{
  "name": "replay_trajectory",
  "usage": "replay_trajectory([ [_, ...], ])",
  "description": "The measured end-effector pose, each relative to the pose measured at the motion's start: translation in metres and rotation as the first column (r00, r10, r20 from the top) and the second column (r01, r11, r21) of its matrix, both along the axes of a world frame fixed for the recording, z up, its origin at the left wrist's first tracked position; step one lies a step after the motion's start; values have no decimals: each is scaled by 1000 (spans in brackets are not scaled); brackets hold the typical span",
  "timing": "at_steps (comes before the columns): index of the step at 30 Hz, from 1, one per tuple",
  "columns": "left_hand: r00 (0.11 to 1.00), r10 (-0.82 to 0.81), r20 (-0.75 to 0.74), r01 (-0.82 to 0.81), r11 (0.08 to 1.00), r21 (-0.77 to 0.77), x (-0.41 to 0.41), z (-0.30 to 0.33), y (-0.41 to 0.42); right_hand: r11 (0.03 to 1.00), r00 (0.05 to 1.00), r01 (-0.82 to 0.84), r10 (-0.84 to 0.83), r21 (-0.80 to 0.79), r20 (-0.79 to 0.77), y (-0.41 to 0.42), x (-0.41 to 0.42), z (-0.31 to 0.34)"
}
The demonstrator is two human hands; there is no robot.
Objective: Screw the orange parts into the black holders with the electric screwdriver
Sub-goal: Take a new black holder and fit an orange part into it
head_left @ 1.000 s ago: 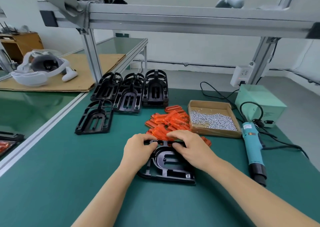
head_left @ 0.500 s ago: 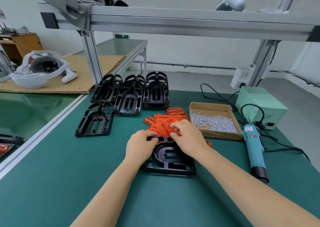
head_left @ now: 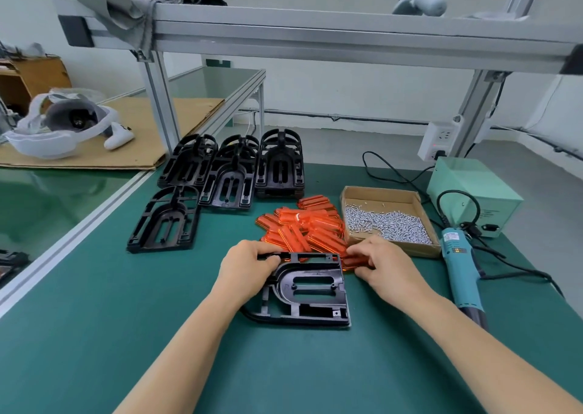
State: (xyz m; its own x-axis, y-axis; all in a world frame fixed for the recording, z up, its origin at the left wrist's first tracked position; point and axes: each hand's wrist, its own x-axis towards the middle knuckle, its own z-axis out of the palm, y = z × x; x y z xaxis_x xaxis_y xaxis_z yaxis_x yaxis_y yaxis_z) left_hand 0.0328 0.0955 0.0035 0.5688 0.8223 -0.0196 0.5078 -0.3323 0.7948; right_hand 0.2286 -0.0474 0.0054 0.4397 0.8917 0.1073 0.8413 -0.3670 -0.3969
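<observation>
Nearest to me, flat on the green-matted table [head_left: 94, 334], lies the black moulded plastic holder [head_left: 307, 290] I am working on. My left hand [head_left: 244, 270] curls over its far left corner, thumb and fingers gripping the rim to keep it steady. My right hand [head_left: 386, 267] is just off the holder's far right corner, fingers bent down onto a translucent orange plastic part [head_left: 351, 260] at the near edge of the pile; whether I actually have it pinched I cannot tell, since my knuckles hide the fingertips.

Just beyond both hands is the heap of orange parts [head_left: 303, 224], loosely stacked and overlapping. Right of my right hand lies the teal electric screwdriver [head_left: 459, 267] on its side, its cable trailing off to the pale green power box [head_left: 473, 189]. Past my right hand's fingertips sits the shallow cardboard box of small silver screws [head_left: 386, 223]. Farther out, beyond my left hand, wait the spare black holders [head_left: 233, 174].

The risks I see: dragging one orange piece could pull its neighbours along and spill the heap over the holder; the slick part could seat crooked so its holes miss the bosses; and if my left hand's grip slackens, the holder may skate on the mat.
</observation>
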Motion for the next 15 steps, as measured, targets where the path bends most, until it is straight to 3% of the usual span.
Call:
replay_trajectory([
  [8, 999, -45, 0, 45, 999, -19, 0, -1, 2, 999, 968, -30, 18, 43, 250, 6, -2, 1],
  [15, 995, -93, -29, 94, 995, 36, 9, 2, -5, 987, 968, -40, -1, 157, 253, 1, 0, 11],
])
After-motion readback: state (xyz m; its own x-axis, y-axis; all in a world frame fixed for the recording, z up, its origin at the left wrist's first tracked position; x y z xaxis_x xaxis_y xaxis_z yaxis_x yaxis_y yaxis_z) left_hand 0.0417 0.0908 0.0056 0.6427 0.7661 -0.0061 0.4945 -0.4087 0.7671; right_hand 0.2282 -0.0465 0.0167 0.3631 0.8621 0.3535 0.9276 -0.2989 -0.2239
